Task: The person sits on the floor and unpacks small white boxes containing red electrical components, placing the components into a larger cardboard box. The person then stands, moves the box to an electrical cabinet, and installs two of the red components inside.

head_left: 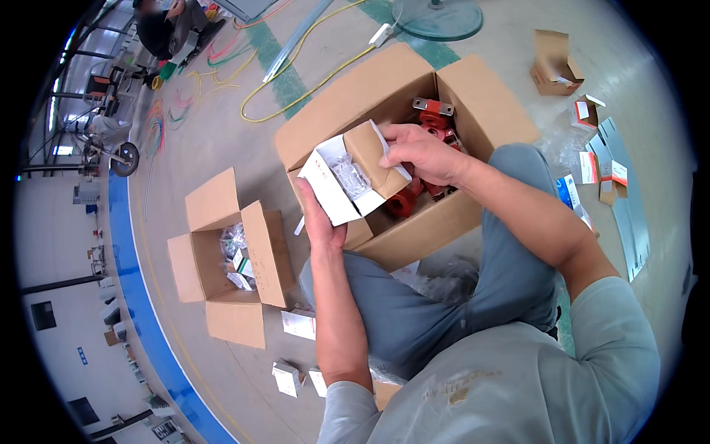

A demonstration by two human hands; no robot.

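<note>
My left hand (322,220) supports a small white box (325,181) from its near left side. The box is open, and something wrapped in clear plastic (350,176) lies inside. My right hand (425,154) pinches a brown cardboard piece (375,159) at the box's right end; whether it is an insert or a flap I cannot tell. Both hands are above a large open carton (436,233). Red parts with metal plates (433,108) fill part of that carton, partly hidden by the white box and my right arm.
A smaller open carton (214,292) with plastic-wrapped items stands at left. Small white boxes (287,379) lie near it. At right are a little brown box (555,78), opened packets and grey strips (629,222). A yellow cable (296,70) crosses the floor beyond; a person (166,29) sits far left.
</note>
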